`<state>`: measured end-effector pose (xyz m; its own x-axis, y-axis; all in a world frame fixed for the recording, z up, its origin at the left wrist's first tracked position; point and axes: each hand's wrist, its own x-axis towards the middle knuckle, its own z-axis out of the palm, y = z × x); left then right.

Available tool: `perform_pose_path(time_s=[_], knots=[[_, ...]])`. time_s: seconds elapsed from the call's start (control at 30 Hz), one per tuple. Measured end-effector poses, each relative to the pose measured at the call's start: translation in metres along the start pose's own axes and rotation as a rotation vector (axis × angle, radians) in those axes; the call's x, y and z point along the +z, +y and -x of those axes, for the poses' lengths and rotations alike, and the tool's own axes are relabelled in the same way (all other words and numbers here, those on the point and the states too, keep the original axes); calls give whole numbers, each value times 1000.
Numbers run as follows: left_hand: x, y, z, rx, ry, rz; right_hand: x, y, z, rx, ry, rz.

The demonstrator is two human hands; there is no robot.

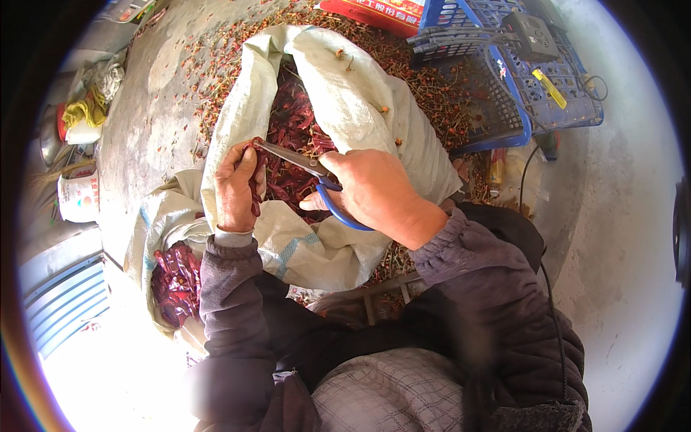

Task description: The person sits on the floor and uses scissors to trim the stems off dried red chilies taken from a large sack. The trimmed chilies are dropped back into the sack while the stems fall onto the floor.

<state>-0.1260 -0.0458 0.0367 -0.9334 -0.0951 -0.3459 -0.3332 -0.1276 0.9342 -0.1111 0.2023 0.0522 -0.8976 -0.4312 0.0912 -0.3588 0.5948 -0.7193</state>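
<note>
My left hand (236, 189) pinches a dark red dried chili pepper (258, 186) upright over the left side of an open woven sack (345, 108). In my right hand (378, 194) is a pair of scissors with blue handles (337, 202); its blades point left, with their tips at the top end of the chili. Whether the tips touch it is hard to tell. Dried red chilies (294, 116) fill the sack's mouth below both hands. A second woven sack (162, 210), at the lower left, holds more glossy dried chilies (177, 281).
Cut chili stems (432, 102) litter the floor around the sack. A blue plastic crate (518, 129) at the upper right bears cables, a dark box (532, 38) and a yellow-handled tool (549, 89). A white bucket (78, 197) stands at the left. A wall runs along the right.
</note>
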Motion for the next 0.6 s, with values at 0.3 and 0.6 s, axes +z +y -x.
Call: perform_pose_path(time_s=[0.3,0.6], knots=[[-5,6,0,6,27,-60,0,0,4,-44,55,160],[-9,7,-2,16,37,-99,-1,-2,2,-84,105,189]])
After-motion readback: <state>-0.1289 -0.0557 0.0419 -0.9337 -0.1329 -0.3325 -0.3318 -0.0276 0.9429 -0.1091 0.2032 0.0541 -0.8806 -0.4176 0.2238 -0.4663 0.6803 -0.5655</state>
